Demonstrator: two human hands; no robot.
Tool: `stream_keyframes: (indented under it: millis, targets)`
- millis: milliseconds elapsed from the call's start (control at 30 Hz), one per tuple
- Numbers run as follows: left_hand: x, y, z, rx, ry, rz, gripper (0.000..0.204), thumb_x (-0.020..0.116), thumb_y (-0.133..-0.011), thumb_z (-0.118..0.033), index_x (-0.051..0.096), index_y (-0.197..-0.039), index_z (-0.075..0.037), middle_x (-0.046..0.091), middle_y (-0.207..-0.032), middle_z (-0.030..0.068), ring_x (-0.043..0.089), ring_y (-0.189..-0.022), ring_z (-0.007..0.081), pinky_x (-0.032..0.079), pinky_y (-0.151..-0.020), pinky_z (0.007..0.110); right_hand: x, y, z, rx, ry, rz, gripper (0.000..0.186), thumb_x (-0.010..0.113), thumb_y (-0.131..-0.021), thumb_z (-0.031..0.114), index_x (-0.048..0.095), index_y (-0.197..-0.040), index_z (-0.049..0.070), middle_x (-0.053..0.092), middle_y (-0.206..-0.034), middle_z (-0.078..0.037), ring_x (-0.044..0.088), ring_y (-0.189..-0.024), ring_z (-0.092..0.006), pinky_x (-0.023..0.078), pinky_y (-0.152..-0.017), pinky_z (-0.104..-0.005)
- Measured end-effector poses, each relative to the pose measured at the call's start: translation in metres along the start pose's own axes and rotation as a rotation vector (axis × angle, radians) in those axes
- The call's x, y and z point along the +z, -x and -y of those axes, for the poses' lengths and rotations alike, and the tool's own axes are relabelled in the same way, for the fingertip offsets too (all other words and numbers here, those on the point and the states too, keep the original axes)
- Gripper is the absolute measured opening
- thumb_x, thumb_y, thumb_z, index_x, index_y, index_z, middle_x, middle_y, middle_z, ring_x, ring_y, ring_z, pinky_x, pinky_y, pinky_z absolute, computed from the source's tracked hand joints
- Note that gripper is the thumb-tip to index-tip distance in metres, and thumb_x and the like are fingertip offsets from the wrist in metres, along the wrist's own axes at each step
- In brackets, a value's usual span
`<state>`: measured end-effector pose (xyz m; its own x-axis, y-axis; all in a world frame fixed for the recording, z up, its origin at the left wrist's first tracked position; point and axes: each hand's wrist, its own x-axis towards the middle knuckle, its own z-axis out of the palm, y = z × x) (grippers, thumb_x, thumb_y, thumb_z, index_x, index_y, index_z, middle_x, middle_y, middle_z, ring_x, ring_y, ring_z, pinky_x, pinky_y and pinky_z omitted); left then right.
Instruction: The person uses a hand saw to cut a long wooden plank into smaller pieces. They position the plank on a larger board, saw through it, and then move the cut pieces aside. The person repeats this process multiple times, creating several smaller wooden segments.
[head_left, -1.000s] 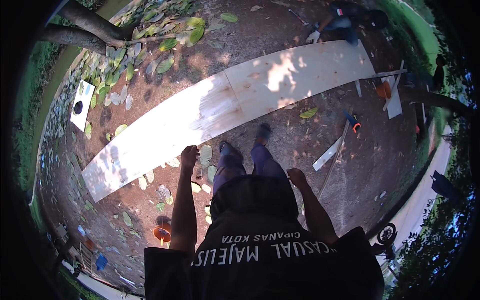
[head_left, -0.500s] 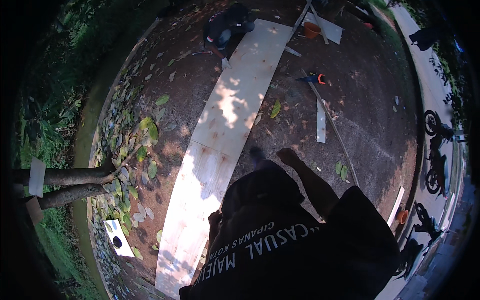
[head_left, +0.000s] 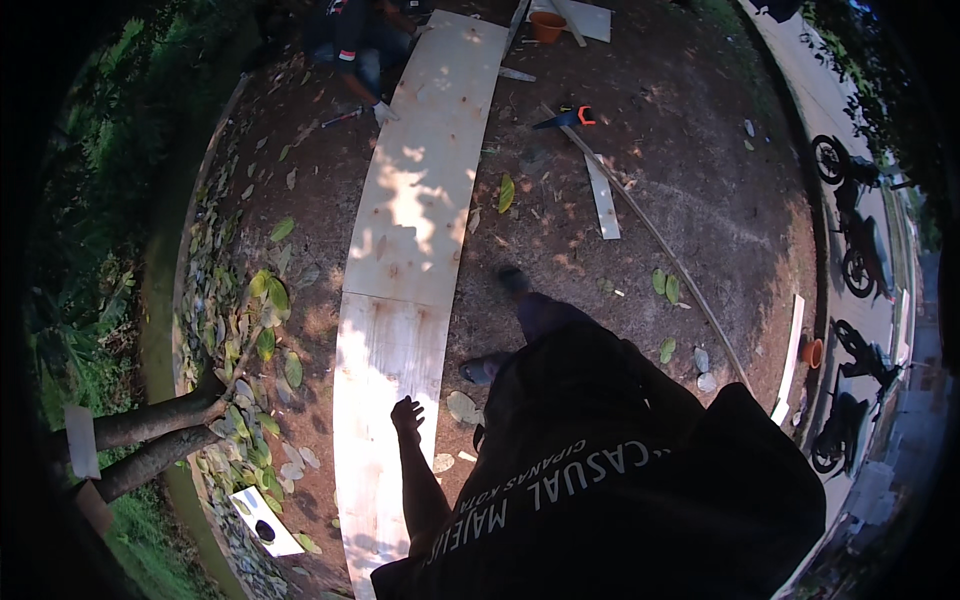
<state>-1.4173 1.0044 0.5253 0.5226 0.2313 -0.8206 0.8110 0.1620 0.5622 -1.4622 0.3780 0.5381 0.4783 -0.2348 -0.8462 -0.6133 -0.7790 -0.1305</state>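
My left hand (head_left: 408, 415) hangs over the near half of a long pale plywood board (head_left: 400, 320), its fingers loosely apart and nothing seen in them. The board runs from far to near on my left, with a seam across its middle and patches of sunlight on it. My right hand is hidden behind my dark shirt (head_left: 620, 470). One of my shoes (head_left: 485, 368) is beside the board's right edge, the other farther ahead. At the far left a crouching person's gloved hand (head_left: 384, 113) touches the board's left edge.
A handsaw (head_left: 566, 118) with an orange-edged handle lies by a long thin pole (head_left: 680, 265) and a short white strip (head_left: 603, 197). An orange bucket (head_left: 546, 27) stands far off. Tree trunks (head_left: 150, 422) and leaves are left; motorbikes (head_left: 855, 215) stand right.
My left hand has come out over the board, fingers loosening. My right hand has gone out of sight behind my shirt. The view has shifted, and my feet have moved in a step.
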Motion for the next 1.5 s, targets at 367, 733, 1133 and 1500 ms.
stream_keyframes:
  millis: [367, 733, 1133, 1500]
  targets:
    - [0.112, 0.056, 0.131, -0.352, 0.174, -0.217, 0.034, 0.06, -0.098, -0.033, 0.06, -0.117, -0.005, 0.071, -0.105, 0.0157, 0.07, -0.094, 0.0319, 0.054, -0.075, 0.048, -0.048, -0.16, -0.154, -0.346, -0.332, -0.006, 0.032, 0.059, -0.092, 0.029, 0.072, -0.115, 0.011, 0.07, -0.12, -0.015, 0.062, -0.115, -0.0326, 0.047, -0.1, -0.0458]
    - [0.419, 0.005, -0.013, 0.391, -1.499, 0.054, 0.029, 0.064, -0.093, -0.03, 0.062, -0.107, -0.005, 0.071, -0.097, 0.0174, 0.069, -0.091, 0.0348, 0.054, -0.075, 0.049, -0.215, -0.211, -0.236, -0.419, -0.262, -0.406, 0.024, 0.074, -0.074, 0.021, 0.067, -0.095, 0.012, 0.067, -0.086, -0.012, 0.068, -0.091, -0.0323, 0.054, -0.078, -0.0481]
    - [0.516, -0.059, -0.167, -0.25, -0.401, 0.03, 0.037, 0.058, -0.101, -0.041, 0.061, -0.117, -0.007, 0.072, -0.101, 0.0102, 0.071, -0.081, 0.0251, 0.052, -0.066, 0.045, -0.335, -0.262, -0.231, -0.432, 0.091, -0.458, 0.019, 0.075, -0.075, 0.02, 0.068, -0.087, 0.007, 0.068, -0.088, -0.017, 0.068, -0.082, -0.0365, 0.055, -0.074, -0.0483]
    - [0.73, -0.177, -0.365, 0.092, -0.364, 0.207, 0.032, 0.06, -0.098, -0.035, 0.066, -0.109, -0.005, 0.071, -0.089, 0.0066, 0.068, -0.073, 0.0176, 0.049, -0.056, 0.036, -0.496, -0.276, -0.116, -0.227, 0.04, -0.42, 0.028, 0.058, -0.092, 0.029, 0.064, -0.101, 0.003, 0.069, -0.08, -0.019, 0.07, -0.077, -0.0397, 0.056, -0.068, -0.0513]
